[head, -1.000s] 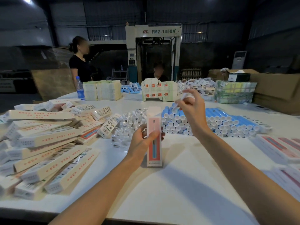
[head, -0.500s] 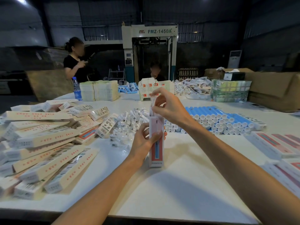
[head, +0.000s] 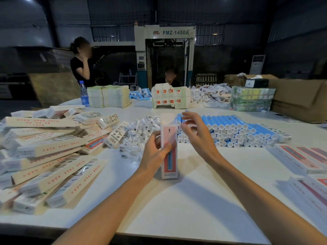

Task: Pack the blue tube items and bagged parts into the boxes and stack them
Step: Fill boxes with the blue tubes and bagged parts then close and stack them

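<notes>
Head view: box standing on end, left hand gripping it, right hand loose beside its top.

The left hand (head: 155,153) is wrapping fingers and thumb round the upper half of a pink-and-white box (head: 169,163), which is standing upright with its bottom end touching the white table (head: 185,200). The right hand (head: 196,134) is hovering just right of the box top, fingers spread and lightly bent, gripping nothing visible; it is slightly blurred. Blue tubes (head: 238,128) are lying stacked just behind that hand. Clear bagged parts (head: 139,133) are sitting heaped behind the left hand. Closed boxes (head: 47,151) are lying piled at the left, flat boxes (head: 300,158) at the right edge.
</notes>
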